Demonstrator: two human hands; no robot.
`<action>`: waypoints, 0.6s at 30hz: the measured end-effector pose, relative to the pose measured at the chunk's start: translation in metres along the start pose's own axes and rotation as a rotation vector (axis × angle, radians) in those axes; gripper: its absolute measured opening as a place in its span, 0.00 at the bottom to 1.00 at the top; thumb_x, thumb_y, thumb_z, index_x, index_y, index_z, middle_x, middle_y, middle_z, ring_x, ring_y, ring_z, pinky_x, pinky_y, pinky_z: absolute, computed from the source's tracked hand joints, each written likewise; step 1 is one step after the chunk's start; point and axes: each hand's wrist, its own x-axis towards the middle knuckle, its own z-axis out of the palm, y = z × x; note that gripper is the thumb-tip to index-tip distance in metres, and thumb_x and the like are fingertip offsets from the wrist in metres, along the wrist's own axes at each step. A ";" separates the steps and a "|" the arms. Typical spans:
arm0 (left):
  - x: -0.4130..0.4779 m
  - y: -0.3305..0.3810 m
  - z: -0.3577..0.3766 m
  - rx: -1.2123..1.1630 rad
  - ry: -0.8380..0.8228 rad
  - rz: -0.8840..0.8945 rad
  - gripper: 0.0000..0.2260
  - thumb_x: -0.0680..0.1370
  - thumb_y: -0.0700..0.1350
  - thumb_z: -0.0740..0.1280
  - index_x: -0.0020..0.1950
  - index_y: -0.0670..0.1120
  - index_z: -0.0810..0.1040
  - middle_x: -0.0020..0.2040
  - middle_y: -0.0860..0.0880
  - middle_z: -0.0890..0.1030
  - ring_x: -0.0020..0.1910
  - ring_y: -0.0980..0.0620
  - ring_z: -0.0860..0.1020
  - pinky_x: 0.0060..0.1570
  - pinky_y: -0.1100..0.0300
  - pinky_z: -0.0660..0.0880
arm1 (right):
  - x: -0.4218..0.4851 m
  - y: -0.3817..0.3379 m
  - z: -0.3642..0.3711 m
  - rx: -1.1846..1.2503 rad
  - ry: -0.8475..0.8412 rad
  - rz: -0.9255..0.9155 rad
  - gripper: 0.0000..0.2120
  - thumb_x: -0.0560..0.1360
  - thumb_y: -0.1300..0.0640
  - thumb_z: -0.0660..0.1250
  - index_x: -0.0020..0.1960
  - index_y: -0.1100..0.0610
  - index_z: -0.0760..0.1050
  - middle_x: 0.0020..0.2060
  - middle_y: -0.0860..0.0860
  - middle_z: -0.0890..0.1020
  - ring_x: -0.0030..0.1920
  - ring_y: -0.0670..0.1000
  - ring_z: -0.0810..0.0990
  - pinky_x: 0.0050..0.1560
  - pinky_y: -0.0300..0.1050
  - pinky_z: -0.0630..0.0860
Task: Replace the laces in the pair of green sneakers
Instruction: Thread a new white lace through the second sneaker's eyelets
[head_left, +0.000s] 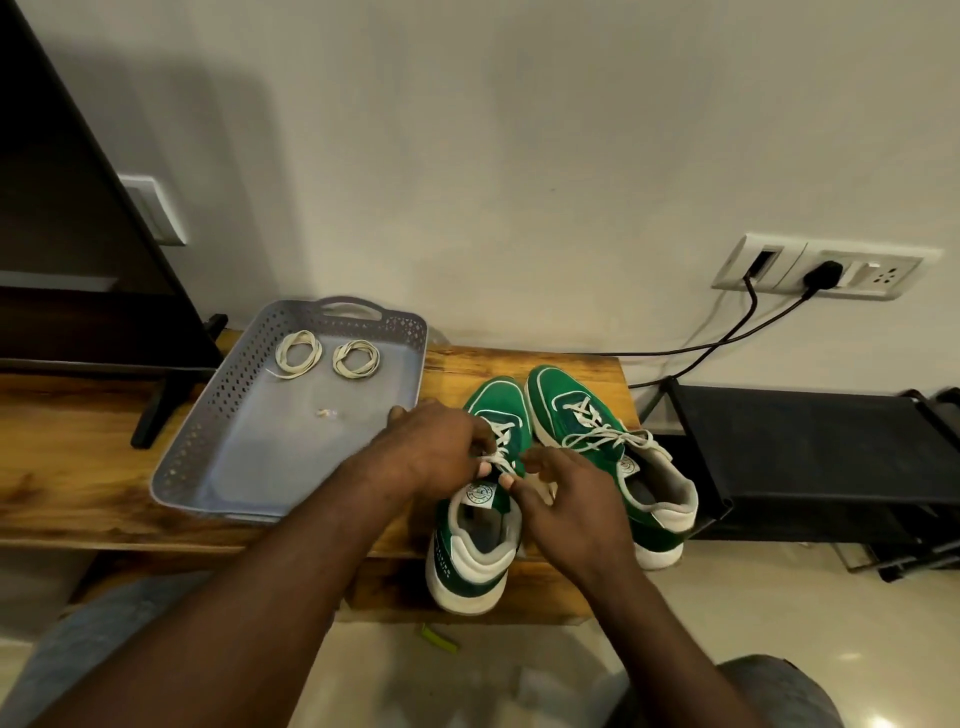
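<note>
Both hands work the lace of the near green sneaker on a wooden bench.

The left hand (431, 447) pinches the white lace (501, 436) over the tongue of the near sneaker (467, 566), and the right hand (571, 504) curls thumb and fingers on the same lace just beside it. The second sneaker (550, 395), still laced, stands touching it on the right. Left of them on the bench (78, 467), the grey perforated tray (208, 415) holds two coiled laces (297, 353) at its far end.
</note>
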 end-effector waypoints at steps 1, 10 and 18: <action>0.000 0.003 0.005 -0.001 0.027 0.001 0.13 0.80 0.56 0.69 0.65 0.62 0.79 0.61 0.57 0.82 0.68 0.49 0.72 0.65 0.44 0.66 | 0.000 -0.001 0.004 0.033 -0.019 0.013 0.16 0.77 0.39 0.72 0.59 0.47 0.84 0.53 0.41 0.85 0.52 0.45 0.82 0.51 0.48 0.80; 0.001 0.006 0.012 -0.294 0.085 -0.223 0.07 0.73 0.51 0.80 0.42 0.52 0.83 0.43 0.53 0.84 0.47 0.52 0.82 0.55 0.48 0.80 | 0.000 -0.007 0.016 0.004 0.098 0.063 0.06 0.75 0.48 0.78 0.44 0.46 0.81 0.40 0.39 0.80 0.42 0.43 0.79 0.41 0.45 0.79; 0.001 -0.005 0.007 -0.193 0.074 -0.209 0.04 0.76 0.49 0.78 0.49 0.53 0.87 0.49 0.51 0.85 0.47 0.50 0.82 0.54 0.51 0.82 | 0.005 0.007 0.018 0.177 0.072 0.208 0.11 0.77 0.46 0.75 0.40 0.47 0.76 0.34 0.42 0.82 0.36 0.45 0.81 0.41 0.52 0.82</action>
